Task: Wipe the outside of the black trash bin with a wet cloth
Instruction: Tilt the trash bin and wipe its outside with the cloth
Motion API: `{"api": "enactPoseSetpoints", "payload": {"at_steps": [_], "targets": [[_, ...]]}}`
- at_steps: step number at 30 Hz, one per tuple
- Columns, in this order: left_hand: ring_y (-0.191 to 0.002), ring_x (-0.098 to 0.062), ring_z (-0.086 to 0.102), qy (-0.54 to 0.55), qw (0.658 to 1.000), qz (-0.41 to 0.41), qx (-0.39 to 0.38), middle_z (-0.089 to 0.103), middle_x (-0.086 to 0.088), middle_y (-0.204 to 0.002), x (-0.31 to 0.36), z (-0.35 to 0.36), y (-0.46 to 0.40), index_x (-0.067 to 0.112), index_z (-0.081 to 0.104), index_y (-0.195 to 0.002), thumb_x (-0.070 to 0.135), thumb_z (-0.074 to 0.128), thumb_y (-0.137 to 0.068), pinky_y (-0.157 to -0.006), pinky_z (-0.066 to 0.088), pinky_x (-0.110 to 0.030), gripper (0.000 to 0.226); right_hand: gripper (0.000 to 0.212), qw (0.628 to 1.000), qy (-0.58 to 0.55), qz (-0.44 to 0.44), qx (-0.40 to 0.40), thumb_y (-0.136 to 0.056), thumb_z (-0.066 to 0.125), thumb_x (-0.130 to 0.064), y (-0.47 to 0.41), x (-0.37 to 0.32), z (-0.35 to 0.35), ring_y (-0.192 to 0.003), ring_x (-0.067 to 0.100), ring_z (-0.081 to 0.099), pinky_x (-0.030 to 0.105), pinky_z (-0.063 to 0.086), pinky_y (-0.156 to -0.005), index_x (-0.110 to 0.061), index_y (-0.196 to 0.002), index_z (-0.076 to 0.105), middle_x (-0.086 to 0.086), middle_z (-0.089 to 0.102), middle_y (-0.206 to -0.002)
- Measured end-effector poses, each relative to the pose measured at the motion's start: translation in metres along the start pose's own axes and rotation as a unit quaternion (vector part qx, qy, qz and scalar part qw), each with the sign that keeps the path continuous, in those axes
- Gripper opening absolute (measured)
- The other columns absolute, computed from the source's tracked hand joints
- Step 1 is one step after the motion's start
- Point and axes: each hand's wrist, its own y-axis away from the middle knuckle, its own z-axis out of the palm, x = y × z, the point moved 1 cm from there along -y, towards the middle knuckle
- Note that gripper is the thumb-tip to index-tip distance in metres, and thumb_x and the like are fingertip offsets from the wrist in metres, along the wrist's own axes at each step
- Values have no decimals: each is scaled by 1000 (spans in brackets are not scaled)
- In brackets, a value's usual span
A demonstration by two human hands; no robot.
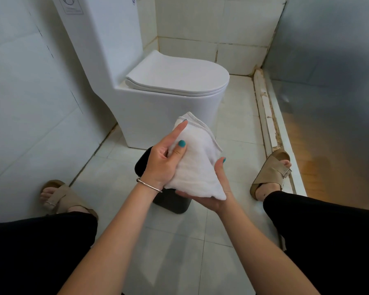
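Observation:
A folded white cloth (197,160) is held between both hands above the black trash bin (172,202), which stands on the floor in front of the toilet. My left hand (162,162) grips the cloth's left side, thumb on top and index finger stretched along it. My right hand (216,188) lies palm up under the cloth's lower right part, thumb against its edge. The hands and cloth hide most of the bin; only its dark left edge and lower front show.
A white toilet (168,88) with its lid down stands just behind the bin. Tiled wall runs along the left, a raised sill (266,124) and a shower area on the right. My sandalled feet (58,196) (273,173) flank the bin on the tile floor.

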Motion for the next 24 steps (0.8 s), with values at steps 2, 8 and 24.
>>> {"api": "enactPoseSetpoints", "payload": {"at_steps": [2,8,24], "targets": [[-119,-1,54,-10,1000,-3,0,57,28,-126,0,-5,1,37,52,-129,15,53,-95,-95,44,-17,40,90,999,-19,-33,11,-51,85,-62,2,-5,2,-112,34,65,48,49,-99,-14,-124,62,14,67,-122],[-107,-2,60,-25,998,-47,22,64,24,-116,-5,-27,2,43,60,-120,39,73,-76,-91,49,-24,46,109,964,190,-180,53,-77,76,-5,13,-49,-9,-112,27,65,53,53,-91,-47,-152,9,-5,69,-121],[-105,8,56,-123,982,-138,-35,56,23,-123,-11,-56,4,31,40,-144,8,90,-59,-91,48,-16,101,105,711,657,-239,75,-59,93,-14,33,-78,33,-146,1,18,22,40,-104,-53,-140,39,0,-12,-163]]}}
